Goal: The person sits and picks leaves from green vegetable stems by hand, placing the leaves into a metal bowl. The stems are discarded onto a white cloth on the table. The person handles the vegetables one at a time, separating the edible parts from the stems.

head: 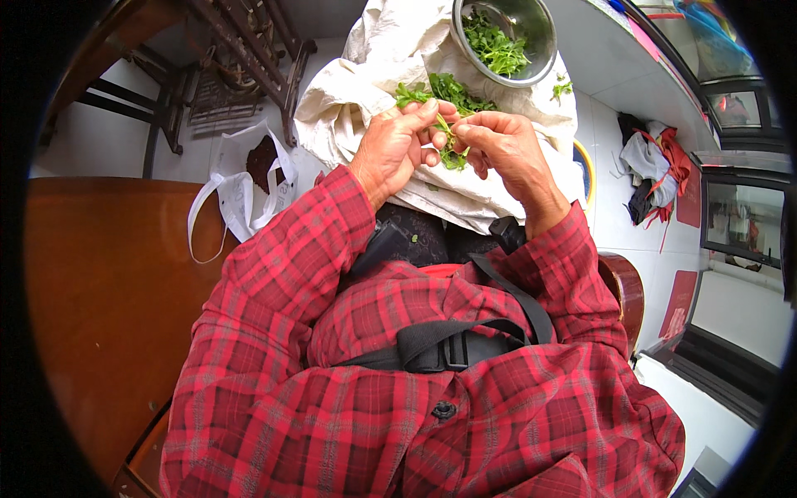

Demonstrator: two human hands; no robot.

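Between thumb and fingers my left hand [398,146] holds a sprig of leafy greens [413,94], its leaves sticking out past the thumb. My right hand [505,144] pinches the stem end of the same sprig with thumb and index finger. Both hands are above a cream cloth [348,124] spread in front of my knees. More loose greens [457,93] lie on the cloth just beyond my fingers, partly hidden by them. At the far side, a metal bowl [548,46] contains picked greens [495,50] and tilts toward me.
A small leaf cluster [561,88] rests on the cloth's right part. To the left stand a white bag [240,168] with dark contents and a brown wooden surface [118,280]. Crumpled clothes or bags [654,168] lie on the right floor. A yellow rim [586,171] shows beside the cloth.
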